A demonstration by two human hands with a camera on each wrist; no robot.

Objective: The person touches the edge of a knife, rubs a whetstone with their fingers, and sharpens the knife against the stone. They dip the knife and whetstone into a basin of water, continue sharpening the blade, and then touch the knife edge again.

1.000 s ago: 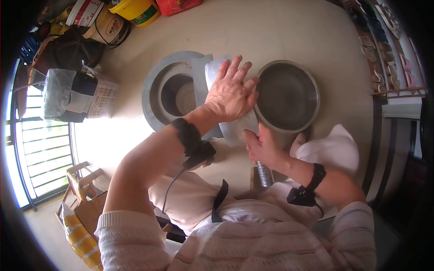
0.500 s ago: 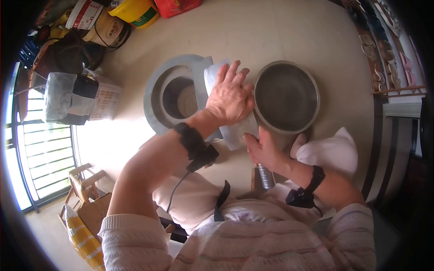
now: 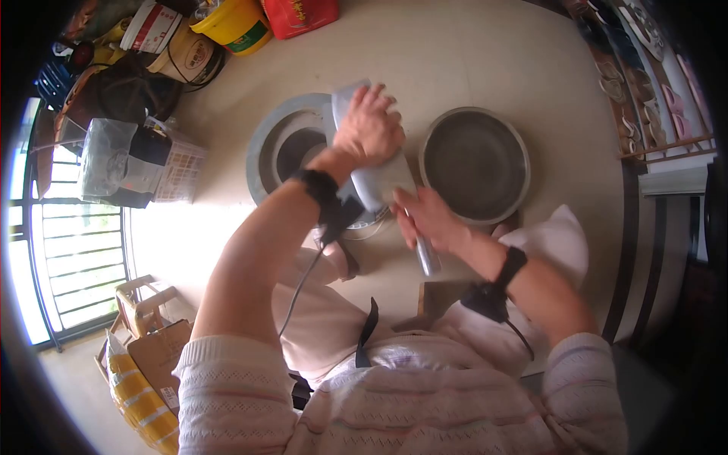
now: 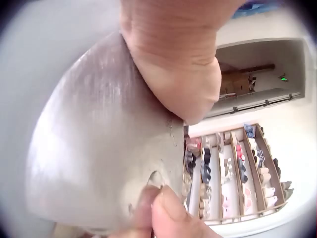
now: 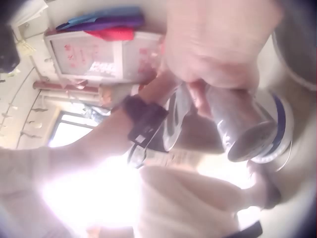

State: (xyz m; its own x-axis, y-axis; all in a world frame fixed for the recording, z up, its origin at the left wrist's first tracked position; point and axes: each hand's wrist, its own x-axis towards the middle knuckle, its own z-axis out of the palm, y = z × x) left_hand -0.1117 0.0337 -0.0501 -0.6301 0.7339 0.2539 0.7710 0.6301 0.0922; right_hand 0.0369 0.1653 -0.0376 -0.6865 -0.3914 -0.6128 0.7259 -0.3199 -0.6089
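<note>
A broad-bladed cleaver [image 3: 371, 188] lies slantwise over the right side of a grey round vessel [image 3: 262, 140] with a wide rim and a hollow centre. With fingers extended, my left hand [image 3: 370, 125] presses on the blade. Near the blade's heel, my right hand [image 3: 434, 218] grips the metal handle [image 3: 427, 263]. The left wrist view shows the shiny blade [image 4: 99, 129] close up, with the right hand's thumb and finger [image 4: 171, 210] at its lower corner. In the right wrist view the handle's round end [image 5: 247, 139] sticks out below the fist.
A round metal basin [image 3: 528, 171] stands on the floor just right of the vessel. Buckets [image 3: 231, 29] and a red bag [image 3: 299, 15] stand at the back left. On the left is a plastic crate [image 3: 182, 171]; a shoe rack [image 3: 641, 158] lines the right.
Both hands have slid the cleaver away from my body and slightly left, over the vessel. The left hand keeps pressing on the blade and the right keeps its grip.
</note>
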